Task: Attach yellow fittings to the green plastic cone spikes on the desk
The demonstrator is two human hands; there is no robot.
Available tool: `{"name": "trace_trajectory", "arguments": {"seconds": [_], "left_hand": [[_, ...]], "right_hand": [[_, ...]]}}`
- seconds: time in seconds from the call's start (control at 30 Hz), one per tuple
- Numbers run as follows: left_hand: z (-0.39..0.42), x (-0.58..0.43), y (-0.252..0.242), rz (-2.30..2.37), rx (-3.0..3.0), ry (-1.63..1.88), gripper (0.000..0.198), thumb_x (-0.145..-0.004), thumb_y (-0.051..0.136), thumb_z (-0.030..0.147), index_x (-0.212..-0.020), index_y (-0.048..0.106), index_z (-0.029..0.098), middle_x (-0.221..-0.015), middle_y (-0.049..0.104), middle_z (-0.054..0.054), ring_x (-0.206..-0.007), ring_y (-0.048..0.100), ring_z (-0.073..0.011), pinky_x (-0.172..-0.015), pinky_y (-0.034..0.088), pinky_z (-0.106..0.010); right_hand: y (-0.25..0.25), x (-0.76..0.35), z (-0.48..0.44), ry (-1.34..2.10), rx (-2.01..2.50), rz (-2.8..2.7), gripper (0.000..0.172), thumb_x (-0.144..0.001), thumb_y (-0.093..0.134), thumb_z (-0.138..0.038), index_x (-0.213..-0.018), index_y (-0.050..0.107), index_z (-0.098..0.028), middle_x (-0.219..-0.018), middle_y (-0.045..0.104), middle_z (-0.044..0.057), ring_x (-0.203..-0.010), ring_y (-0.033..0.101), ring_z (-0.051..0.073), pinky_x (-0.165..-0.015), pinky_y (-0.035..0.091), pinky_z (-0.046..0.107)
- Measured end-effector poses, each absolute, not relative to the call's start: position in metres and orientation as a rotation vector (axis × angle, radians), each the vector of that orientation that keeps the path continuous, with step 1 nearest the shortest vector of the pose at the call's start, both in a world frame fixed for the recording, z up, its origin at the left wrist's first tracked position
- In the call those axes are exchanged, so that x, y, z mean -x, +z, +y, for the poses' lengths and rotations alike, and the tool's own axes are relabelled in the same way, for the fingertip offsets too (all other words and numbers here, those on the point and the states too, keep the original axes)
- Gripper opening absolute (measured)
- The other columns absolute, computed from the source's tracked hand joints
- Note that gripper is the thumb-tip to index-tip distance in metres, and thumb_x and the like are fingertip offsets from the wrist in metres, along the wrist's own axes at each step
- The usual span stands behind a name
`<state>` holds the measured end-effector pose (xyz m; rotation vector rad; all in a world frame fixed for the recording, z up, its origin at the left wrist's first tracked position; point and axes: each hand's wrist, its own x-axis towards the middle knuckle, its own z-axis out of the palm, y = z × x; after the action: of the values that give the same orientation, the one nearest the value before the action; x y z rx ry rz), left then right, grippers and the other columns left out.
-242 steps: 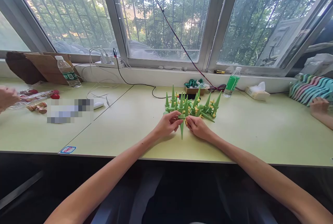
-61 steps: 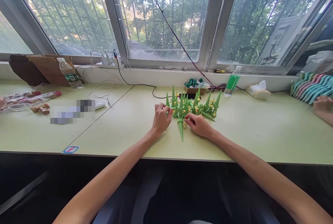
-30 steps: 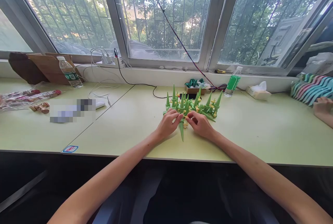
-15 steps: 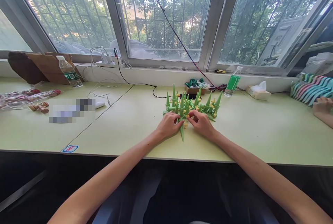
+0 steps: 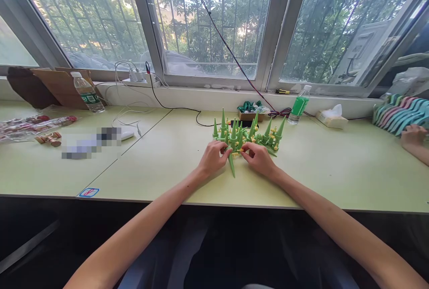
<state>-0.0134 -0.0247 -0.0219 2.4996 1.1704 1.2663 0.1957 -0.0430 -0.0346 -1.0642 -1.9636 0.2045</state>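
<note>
My left hand point(image 5: 213, 158) is closed at the near side of a cluster of green cone-shaped plastic pieces, its thumb and fingers pinching a green cone-shaped spike point(image 5: 232, 166). That spike's point slants down toward the desk's front edge. Opposite it, my right hand point(image 5: 258, 159) is closed in a pinch on a small yellow piece point(image 5: 242, 150) at the cluster's front. Behind both hands stand several green cones point(image 5: 251, 129) with yellow bits between them, most of them upright. My fingers hide part of where the pieces meet.
At the back are a small box point(image 5: 246, 116), a green-labelled bottle point(image 5: 298, 106) and a tissue box point(image 5: 331, 119). Another person's hand point(image 5: 414, 136) touches pastel hangers point(image 5: 402, 112) at right. Another bottle point(image 5: 87, 94), wooden pieces point(image 5: 50, 138) and white cables point(image 5: 134, 112) lie left.
My left hand has shifted slightly up and to the left, and the slanting green spike has tilted with it. My right hand keeps its pinch in nearly the same place.
</note>
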Motion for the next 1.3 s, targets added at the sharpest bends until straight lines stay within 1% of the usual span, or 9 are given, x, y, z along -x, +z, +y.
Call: {"name": "trace_trajectory", "arguments": {"seconds": [0.47,0.7,0.93,1.13,1.3], "left_hand": [[-0.0245,0.0145,-0.0206,1.203,-2.495,1.342,0.012,-0.086,0.062,0.024,-0.076,0.062,0.019,-0.067,0.061,-0.001,-0.069,0.054,-0.0171,-0.070,0.043,-0.033],[-0.0264,0.0139,-0.0193,1.171,-2.496,1.309,0.013,-0.088,0.061,0.025,-0.077,0.062,0.018,-0.067,0.060,-0.001,-0.068,0.053,-0.0165,-0.070,0.043,-0.032],[-0.0274,0.0135,-0.0191,1.141,-2.504,1.281,0.012,-0.087,0.062,0.025,-0.077,0.062,0.018,-0.068,0.060,-0.001,-0.069,0.054,-0.0163,-0.072,0.044,-0.033],[-0.0273,0.0140,-0.0199,1.108,-2.520,1.266,0.010,-0.086,0.062,0.024,-0.078,0.064,0.019,-0.069,0.062,-0.001,-0.069,0.055,-0.0163,-0.073,0.045,-0.033],[-0.0270,0.0144,-0.0202,1.091,-2.525,1.269,0.011,-0.087,0.062,0.025,-0.078,0.064,0.019,-0.069,0.062,-0.001,-0.068,0.056,-0.0159,-0.072,0.045,-0.032]], "right_hand": [[-0.0343,-0.1960,-0.0430,0.163,1.075,-1.975,0.006,-0.082,0.057,-0.017,-0.086,0.060,-0.019,-0.079,0.066,0.001,-0.058,0.050,0.013,-0.061,0.041,0.027],[-0.0325,-0.1946,-0.0458,0.237,1.024,-2.052,0.003,-0.087,0.059,-0.022,-0.087,0.061,-0.019,-0.080,0.065,0.000,-0.057,0.049,0.011,-0.060,0.041,0.026],[-0.0321,-0.1944,-0.0462,0.291,0.991,-2.100,0.015,-0.092,0.059,-0.034,-0.089,0.063,-0.020,-0.081,0.066,0.003,-0.059,0.051,0.013,-0.061,0.042,0.027],[-0.0333,-0.1937,-0.0464,0.301,0.981,-2.116,0.020,-0.093,0.058,-0.039,-0.091,0.065,-0.020,-0.082,0.066,0.003,-0.061,0.052,0.014,-0.062,0.043,0.028],[-0.0326,-0.1929,-0.0480,0.320,0.978,-2.122,0.022,-0.094,0.056,-0.040,-0.093,0.064,-0.019,-0.081,0.064,0.003,-0.059,0.050,0.013,-0.060,0.042,0.028]]}}
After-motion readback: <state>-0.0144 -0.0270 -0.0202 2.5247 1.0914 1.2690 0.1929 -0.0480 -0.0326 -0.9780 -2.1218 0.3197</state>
